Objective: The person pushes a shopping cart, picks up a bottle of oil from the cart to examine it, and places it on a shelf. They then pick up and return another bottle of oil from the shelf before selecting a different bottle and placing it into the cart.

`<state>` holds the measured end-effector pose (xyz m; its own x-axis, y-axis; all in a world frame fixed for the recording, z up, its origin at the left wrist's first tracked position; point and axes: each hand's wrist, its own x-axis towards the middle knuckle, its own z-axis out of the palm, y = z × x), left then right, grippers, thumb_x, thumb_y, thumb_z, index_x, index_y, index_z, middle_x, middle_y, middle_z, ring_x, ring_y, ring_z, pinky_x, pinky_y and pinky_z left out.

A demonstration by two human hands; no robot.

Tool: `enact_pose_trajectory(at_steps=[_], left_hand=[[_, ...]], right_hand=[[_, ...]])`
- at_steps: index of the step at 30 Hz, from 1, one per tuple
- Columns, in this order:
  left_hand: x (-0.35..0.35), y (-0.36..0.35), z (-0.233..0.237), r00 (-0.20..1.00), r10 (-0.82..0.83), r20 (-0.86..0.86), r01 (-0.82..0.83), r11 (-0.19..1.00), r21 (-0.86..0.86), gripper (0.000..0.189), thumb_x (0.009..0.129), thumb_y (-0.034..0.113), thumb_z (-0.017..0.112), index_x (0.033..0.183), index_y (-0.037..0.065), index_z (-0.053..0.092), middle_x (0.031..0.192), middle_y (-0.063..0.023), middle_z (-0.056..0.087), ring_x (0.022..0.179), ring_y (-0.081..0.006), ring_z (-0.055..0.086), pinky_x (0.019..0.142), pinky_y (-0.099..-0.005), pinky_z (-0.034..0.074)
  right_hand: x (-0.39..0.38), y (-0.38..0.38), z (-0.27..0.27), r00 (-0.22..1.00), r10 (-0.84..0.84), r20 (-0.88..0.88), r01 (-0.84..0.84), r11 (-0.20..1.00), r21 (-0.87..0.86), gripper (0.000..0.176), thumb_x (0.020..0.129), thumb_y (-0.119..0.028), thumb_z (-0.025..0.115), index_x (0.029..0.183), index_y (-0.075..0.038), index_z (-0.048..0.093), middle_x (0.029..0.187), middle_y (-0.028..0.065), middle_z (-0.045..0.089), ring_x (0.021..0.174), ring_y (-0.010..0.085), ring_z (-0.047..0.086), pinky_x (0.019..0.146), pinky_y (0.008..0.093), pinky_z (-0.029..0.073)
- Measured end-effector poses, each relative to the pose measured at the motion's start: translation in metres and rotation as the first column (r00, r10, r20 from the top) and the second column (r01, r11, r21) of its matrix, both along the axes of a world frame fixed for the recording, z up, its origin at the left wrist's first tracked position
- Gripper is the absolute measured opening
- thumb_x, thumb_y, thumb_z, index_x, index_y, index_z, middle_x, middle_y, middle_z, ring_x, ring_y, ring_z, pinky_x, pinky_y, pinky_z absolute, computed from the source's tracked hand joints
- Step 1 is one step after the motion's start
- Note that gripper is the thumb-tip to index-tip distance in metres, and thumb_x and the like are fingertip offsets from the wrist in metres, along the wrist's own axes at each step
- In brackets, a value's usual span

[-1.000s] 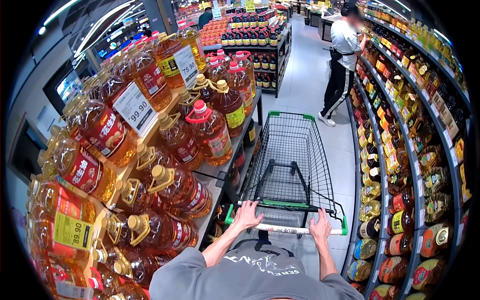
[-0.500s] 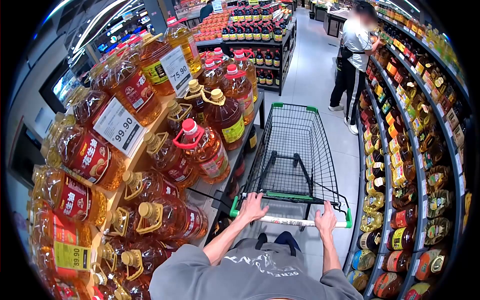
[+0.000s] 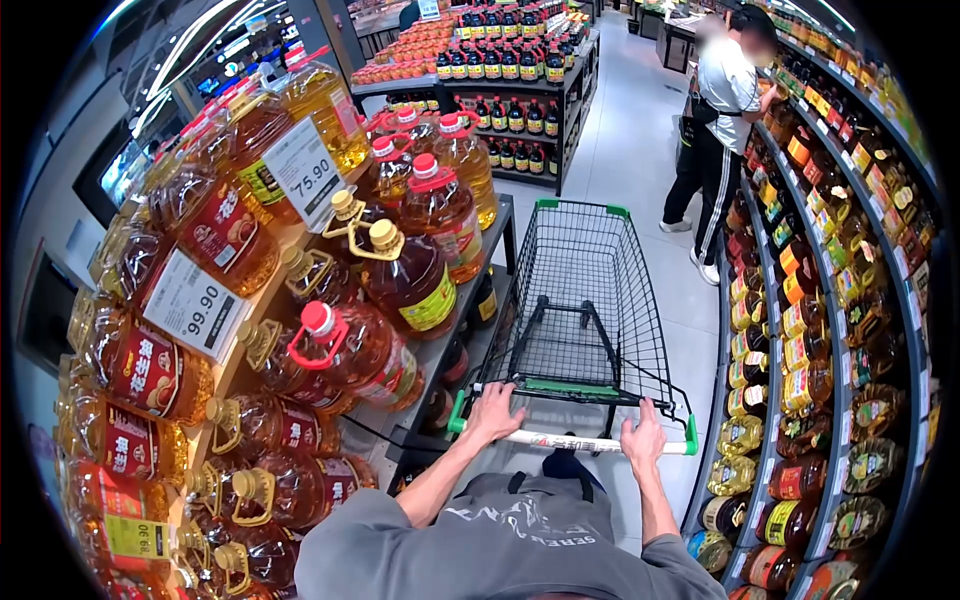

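A shopping cart [image 3: 575, 290] of dark wire mesh with green corners stands in front of me, and I see nothing in its basket. Its white handle [image 3: 555, 440] has printed lettering and green ends. My left hand [image 3: 492, 413] is closed over the left part of the handle, fingers pointing forward. Towards the other end, my right hand [image 3: 643, 434] also grips the handle, with the knuckles up. The undersides of both hands are hidden.
Large oil bottles [image 3: 365, 355] crowd a display on the left, with price signs [image 3: 195, 305]. Shelves of bottles [image 3: 805, 385] line the right side. A person [image 3: 715, 130] in a white top stands ahead at those shelves. Beyond the cart is a bottle display [image 3: 520, 120].
The cart and I have moved forward along the aisle, so the oil bottles and price signs shift left and down in view. Both hands stay on the handle.
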<state>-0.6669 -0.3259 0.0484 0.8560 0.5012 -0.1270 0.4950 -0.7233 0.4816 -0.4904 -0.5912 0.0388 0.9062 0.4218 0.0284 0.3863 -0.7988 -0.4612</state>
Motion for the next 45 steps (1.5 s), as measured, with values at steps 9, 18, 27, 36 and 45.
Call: enact_pose_trajectory(at_steps=[9, 18, 27, 36, 45], left_hand=[[0.078, 0.009, -0.003, 0.997, 0.066, 0.041, -0.065, 0.998, -0.014, 0.059, 0.082, 0.032, 0.066, 0.129, 0.001, 0.049, 0.128, -0.0203, 0.050, 0.125, -0.0364, 0.046, 0.100, -0.0463, 0.044], [0.153, 0.020, -0.010, 0.988, 0.127, 0.087, -0.125, 0.992, -0.030, 0.058, 0.082, 0.032, 0.065, 0.128, -0.001, 0.050, 0.127, -0.0214, 0.051, 0.125, -0.0367, 0.045, 0.102, -0.0455, 0.043], [0.224, 0.048, -0.009, 0.987, 0.145, 0.068, -0.143, 0.989, -0.031, 0.060, 0.082, 0.032, 0.066, 0.129, -0.001, 0.049, 0.127, -0.0225, 0.051, 0.126, -0.0374, 0.044, 0.102, -0.0457, 0.042], [0.289, 0.117, -0.025, 0.996, -0.011, 0.094, 0.017, 0.997, -0.072, 0.059, 0.080, 0.029, 0.070, 0.129, 0.004, 0.050, 0.119, -0.0178, 0.053, 0.115, -0.0368, 0.048, 0.095, -0.0461, 0.046], [0.357, 0.152, -0.029, 0.988, 0.059, 0.142, -0.054, 0.998, -0.040, 0.058, 0.080, 0.029, 0.069, 0.128, 0.003, 0.050, 0.116, -0.0171, 0.054, 0.114, -0.0355, 0.048, 0.096, -0.0446, 0.045]], right_hand=[[0.095, 0.019, -0.004, 0.997, 0.080, 0.010, -0.080, 0.996, -0.029, 0.051, 0.082, -0.022, 0.059, 0.129, -0.002, 0.055, 0.144, 0.0131, 0.049, 0.095, 0.0409, 0.066, 0.086, 0.0496, 0.051], [0.191, 0.044, -0.016, 0.987, 0.144, 0.073, -0.145, 0.989, 0.012, 0.051, 0.081, -0.023, 0.062, 0.128, -0.005, 0.055, 0.142, 0.0123, 0.052, 0.088, 0.0411, 0.067, 0.080, 0.0507, 0.052], [0.274, 0.082, -0.018, 0.975, 0.183, 0.125, -0.190, 0.981, 0.043, 0.048, 0.083, -0.023, 0.059, 0.126, -0.004, 0.056, 0.139, 0.0130, 0.054, 0.076, 0.0359, 0.068, 0.079, 0.0477, 0.052], [0.363, 0.123, -0.031, 0.958, 0.256, 0.130, -0.261, 0.965, 0.021, 0.051, 0.079, -0.020, 0.062, 0.126, -0.002, 0.056, 0.138, 0.0151, 0.054, 0.070, 0.0315, 0.068, 0.075, 0.0443, 0.053], [0.442, 0.184, -0.021, 0.960, 0.272, 0.060, -0.275, 0.961, 0.036, 0.050, 0.078, -0.017, 0.063, 0.126, -0.002, 0.057, 0.138, 0.0137, 0.055, 0.066, 0.0286, 0.068, 0.071, 0.0417, 0.054]])
